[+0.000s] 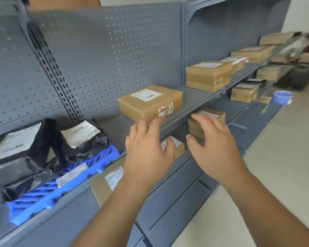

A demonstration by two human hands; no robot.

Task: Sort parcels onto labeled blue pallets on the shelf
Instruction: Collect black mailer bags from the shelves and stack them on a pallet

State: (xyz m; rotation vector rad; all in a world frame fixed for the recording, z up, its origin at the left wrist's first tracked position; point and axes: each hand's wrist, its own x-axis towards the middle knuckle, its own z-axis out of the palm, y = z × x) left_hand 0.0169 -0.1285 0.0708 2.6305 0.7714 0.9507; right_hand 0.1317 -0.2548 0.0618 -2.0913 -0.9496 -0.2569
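Status – sorting is sitting at an early-to-middle stage, as judged from how the parcels are lying.

Done so far: two black bag parcels, one large (16,157) and one smaller (84,139), are lying on the blue pallet (61,191) at the left end of the shelf (194,98). The pallet is carrying a white label (71,174) on its front edge; the text is too blurred to read.

Left to do: a flat cardboard parcel (150,102) is sitting on the bare shelf just right of the pallet, not on any pallet. A taller taped box (208,76) is standing further right, and more boxes (251,53) are lining the same shelf behind it. Lower shelves are also holding boxes, one (107,182) below the pallet and one (206,122) partly hidden behind the right hand. No second pallet is showing in this view.

Hands: the left hand (147,154) and right hand (214,150) are both reaching forward with fingers spread and relaxed, holding nothing. The left fingertips are lying at the front edge of the flat cardboard parcel – contact is not resolvable through the blur. The right hand is hanging just below and to the right of that parcel.

Judgement: the flat cardboard parcel is probably the next pick.
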